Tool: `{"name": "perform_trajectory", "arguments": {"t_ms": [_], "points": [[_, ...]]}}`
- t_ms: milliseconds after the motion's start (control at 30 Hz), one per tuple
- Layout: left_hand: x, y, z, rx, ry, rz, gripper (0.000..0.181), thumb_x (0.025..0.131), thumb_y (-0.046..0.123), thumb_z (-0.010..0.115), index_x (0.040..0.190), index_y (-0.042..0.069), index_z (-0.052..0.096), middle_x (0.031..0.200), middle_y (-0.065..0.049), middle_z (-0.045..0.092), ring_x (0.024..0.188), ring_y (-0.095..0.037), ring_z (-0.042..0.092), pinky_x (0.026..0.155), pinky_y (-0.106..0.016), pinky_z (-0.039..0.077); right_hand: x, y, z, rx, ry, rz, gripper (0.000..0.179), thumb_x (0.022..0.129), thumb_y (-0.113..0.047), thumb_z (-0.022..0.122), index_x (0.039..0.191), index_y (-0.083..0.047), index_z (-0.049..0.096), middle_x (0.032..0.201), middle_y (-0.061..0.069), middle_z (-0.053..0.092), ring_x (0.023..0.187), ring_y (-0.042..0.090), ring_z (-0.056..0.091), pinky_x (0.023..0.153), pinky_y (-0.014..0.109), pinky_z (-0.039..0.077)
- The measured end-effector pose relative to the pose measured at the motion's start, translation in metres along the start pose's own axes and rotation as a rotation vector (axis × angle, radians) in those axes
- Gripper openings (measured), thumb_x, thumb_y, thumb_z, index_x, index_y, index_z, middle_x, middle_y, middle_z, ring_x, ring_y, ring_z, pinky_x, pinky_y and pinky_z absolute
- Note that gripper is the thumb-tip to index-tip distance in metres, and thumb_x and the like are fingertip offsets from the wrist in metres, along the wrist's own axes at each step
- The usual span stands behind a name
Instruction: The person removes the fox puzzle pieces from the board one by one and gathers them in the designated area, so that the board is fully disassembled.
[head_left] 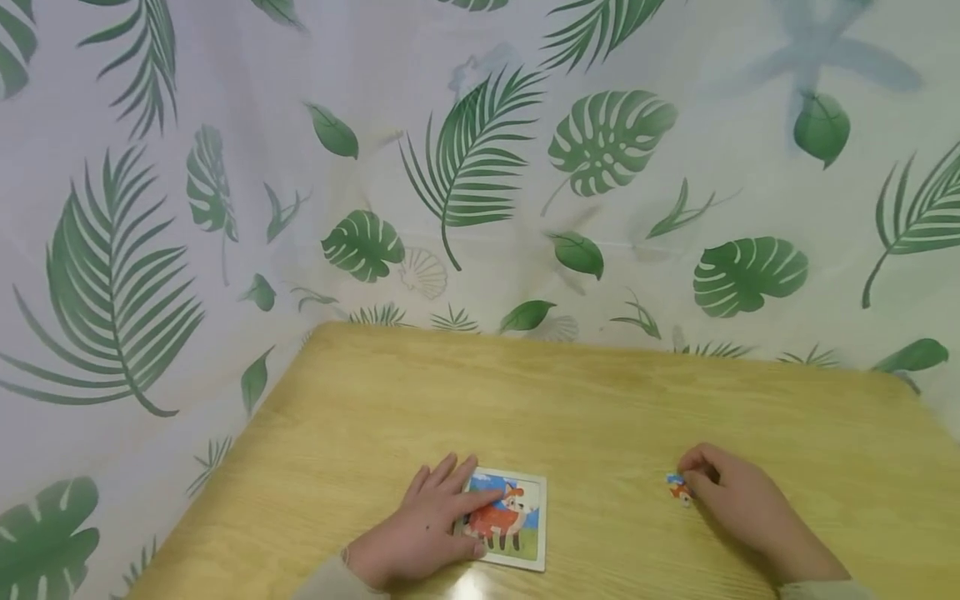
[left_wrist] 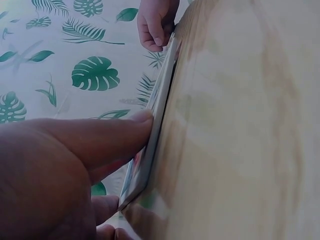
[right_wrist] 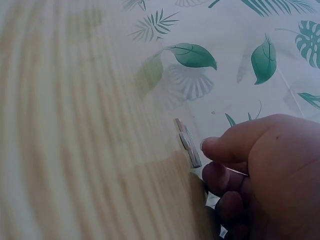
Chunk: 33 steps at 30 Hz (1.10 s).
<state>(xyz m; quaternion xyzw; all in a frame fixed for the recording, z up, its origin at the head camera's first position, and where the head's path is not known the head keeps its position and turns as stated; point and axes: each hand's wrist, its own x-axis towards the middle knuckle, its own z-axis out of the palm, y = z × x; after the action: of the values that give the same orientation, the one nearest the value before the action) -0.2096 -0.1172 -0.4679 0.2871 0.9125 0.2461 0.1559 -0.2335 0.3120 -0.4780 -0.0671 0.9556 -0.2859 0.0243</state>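
A square picture puzzle [head_left: 531, 533] with a pale frame and a fox picture lies on the table. My left hand [head_left: 431, 525] rests over its left side, the index finger pressing on the picture near the fox's head and the thumb at the lower edge. In the left wrist view the thumb lies along the puzzle's rim [left_wrist: 155, 130]. To the right, away from the frame, my right hand [head_left: 738, 504] has its thumb and index finger pinching the edge of a small blue and orange puzzle piece [head_left: 678, 490]. The right wrist view shows that piece [right_wrist: 187, 144] edge-on, close to the tabletop.
The wooden table [head_left: 480, 392] reaches back to a pale curtain [head_left: 510, 275] printed with green leaves, which also hangs along the left side. Bare tabletop lies between the puzzle and my right hand.
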Motion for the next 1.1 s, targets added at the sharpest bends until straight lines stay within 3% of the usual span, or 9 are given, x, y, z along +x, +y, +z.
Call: {"name": "perform_trajectory", "arguments": {"t_ms": [267,467,900,1100], "points": [[0.001,0.003,0.000,-0.008,0.016,-0.002,0.074,0.093,0.049,0.068,0.158,0.029,0.039,0.168,-0.009,0.013,0.154,-0.037,0.004,0.118,-0.065,0.000,-0.006,-0.005,0.000,0.060,0.110,0.013,0.031,0.105,-0.038,0.053,0.116,-0.012,0.066,0.085,-0.002,0.061,0.069,0.013,0.052,0.061,0.029,0.042],[-0.001,0.000,-0.002,0.015,0.022,-0.017,0.082,0.091,0.049,0.070,0.160,0.022,0.033,0.168,-0.007,0.015,0.154,-0.034,0.005,0.119,-0.062,0.000,-0.009,-0.027,0.010,0.130,0.152,0.014,0.031,0.105,-0.037,0.054,0.113,-0.011,0.067,0.079,-0.001,0.061,0.064,0.015,0.050,0.057,0.029,0.043],[-0.001,0.003,-0.002,0.013,0.023,-0.036,0.085,0.091,0.051,0.069,0.160,0.016,0.034,0.168,-0.008,0.016,0.154,-0.034,0.006,0.119,-0.061,0.001,-0.006,-0.082,0.053,0.260,0.120,-0.118,0.009,0.101,-0.019,0.061,0.101,-0.016,0.070,0.071,-0.007,0.057,0.058,0.010,0.047,0.056,0.027,0.044],[-0.001,0.003,-0.002,-0.015,0.024,-0.032,0.083,0.091,0.049,0.070,0.159,0.017,0.035,0.168,-0.007,0.016,0.154,-0.033,0.006,0.119,-0.061,-0.001,-0.002,-0.104,0.067,0.316,0.086,-0.120,0.008,0.099,-0.016,0.064,0.099,-0.018,0.071,0.070,-0.006,0.056,0.058,0.011,0.047,0.058,0.027,0.043]]}}
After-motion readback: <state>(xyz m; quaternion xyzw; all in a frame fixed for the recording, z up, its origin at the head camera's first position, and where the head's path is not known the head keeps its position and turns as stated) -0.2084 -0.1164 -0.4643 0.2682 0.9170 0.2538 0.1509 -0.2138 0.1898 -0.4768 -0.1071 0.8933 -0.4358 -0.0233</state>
